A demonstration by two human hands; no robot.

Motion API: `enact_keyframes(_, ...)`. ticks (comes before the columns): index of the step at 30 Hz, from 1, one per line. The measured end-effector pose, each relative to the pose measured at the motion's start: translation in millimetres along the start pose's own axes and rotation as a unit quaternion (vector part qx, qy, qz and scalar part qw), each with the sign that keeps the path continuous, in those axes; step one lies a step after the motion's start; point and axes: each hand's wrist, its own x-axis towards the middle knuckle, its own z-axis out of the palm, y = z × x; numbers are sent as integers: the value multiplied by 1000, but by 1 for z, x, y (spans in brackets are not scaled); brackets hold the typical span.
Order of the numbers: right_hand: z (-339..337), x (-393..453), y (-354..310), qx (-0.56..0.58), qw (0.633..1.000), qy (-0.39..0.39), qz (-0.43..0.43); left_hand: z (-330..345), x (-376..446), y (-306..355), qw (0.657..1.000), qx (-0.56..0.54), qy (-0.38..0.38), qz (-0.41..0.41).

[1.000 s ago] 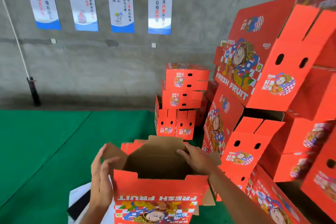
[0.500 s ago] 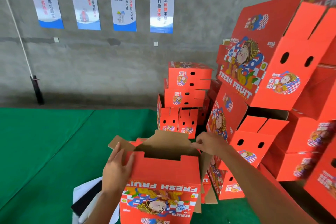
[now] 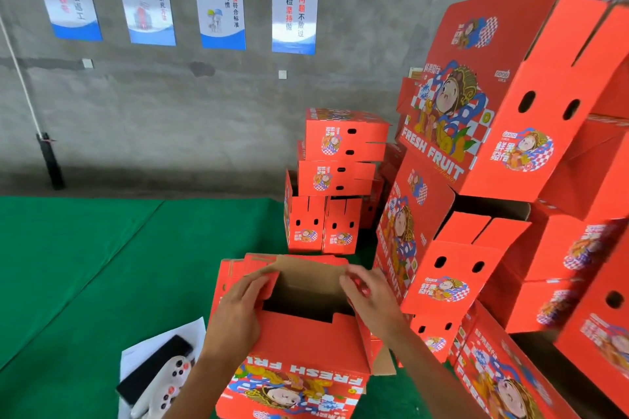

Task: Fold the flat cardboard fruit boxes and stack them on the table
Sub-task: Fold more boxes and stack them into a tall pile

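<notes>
A red "FRESH FRUIT" cardboard box [image 3: 299, 343] stands half-formed on the green table [image 3: 102, 265] right in front of me, its top partly open with brown inside showing. My left hand [image 3: 238, 309] presses the left end flap inward with fingers curled over its edge. My right hand [image 3: 371, 299] pinches the right end flap at the box's far right corner. Beneath the box lies a small pile of flat red boxes [image 3: 238, 265].
Folded red boxes are piled high at the right [image 3: 493, 146], some tilted, with a smaller stack behind [image 3: 337, 180]. A white sheet, a black phone [image 3: 153, 367] and a white game controller [image 3: 170, 381] lie at the lower left. A concrete wall with posters stands beyond.
The box's side flaps have been folded inward, closing more of the top. Both hands moved from the box's rim onto the end flaps. The box sits lower and closer.
</notes>
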Motion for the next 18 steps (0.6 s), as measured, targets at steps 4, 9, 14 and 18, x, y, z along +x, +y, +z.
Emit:
enact_keyframes(4, 18, 7, -9, 105, 994, -14, 33, 1, 1, -2, 986, 138, -83, 36)
enact_keyframes(9, 21, 14, -1, 140, 990, -26, 3, 8, 14, -9, 981, 159, -115, 2)
enact_keyframes(14, 19, 6, 20, 177, 979, -52, 88, 8, 15, -13, 975, 168, -149, 5)
enact_keyframes(18, 25, 4, 36, 139, 979, -105, 109, 8, 8, -6, 980, 158, -116, 26)
